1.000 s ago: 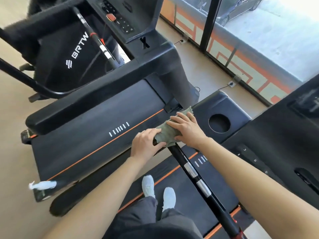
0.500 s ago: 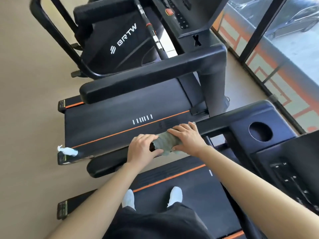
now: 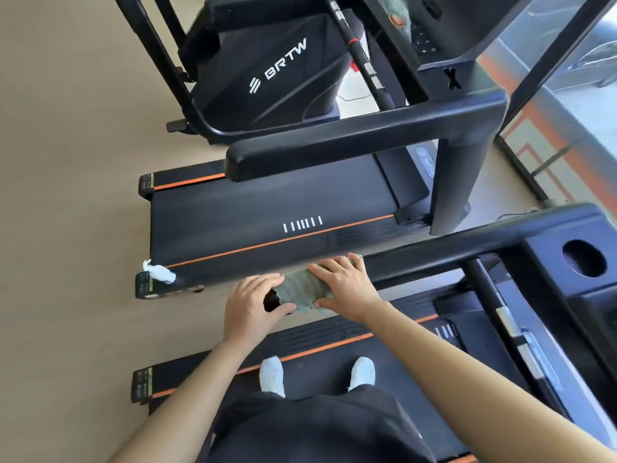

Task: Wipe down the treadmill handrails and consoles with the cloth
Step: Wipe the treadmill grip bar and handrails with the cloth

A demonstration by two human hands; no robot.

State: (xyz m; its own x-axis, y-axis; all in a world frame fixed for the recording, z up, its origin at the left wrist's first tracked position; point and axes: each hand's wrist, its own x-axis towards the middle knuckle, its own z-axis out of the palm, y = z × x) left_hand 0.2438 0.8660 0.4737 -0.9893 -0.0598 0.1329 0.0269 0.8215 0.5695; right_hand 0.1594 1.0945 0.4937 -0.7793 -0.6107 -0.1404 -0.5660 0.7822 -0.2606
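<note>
Grip: cloth [image 3: 302, 289] clasped round handrail [image 3: 434, 259] by right hand [image 3: 347, 289].
Brace: handrail tip apparently gripped by left hand [image 3: 255, 302].
Axis: laid toward 3 o'clock (wipe path).

Grey-green cloth [image 3: 302, 289]; black handrail [image 3: 434, 259]; orange-striped treadmill deck [image 3: 267, 225].

the grey-green cloth [image 3: 302, 290] is wrapped round the free end of the black handrail [image 3: 434, 259] of the near treadmill. the right hand [image 3: 345, 289] grips the cloth, fingers over the top, thumb beneath. the left hand [image 3: 253, 304] grips the handrail tip just beside it, thumb touching the cloth edge. two white-clad feet [image 3: 272, 375] stand on the belt [image 3: 317, 372] below. a round cup holder [image 3: 583, 259] is recessed in the console tray at right. a second treadmill [image 3: 267, 215] stands parallel beyond; a white scrap [image 3: 159, 273] lies on its rear corner.
</note>
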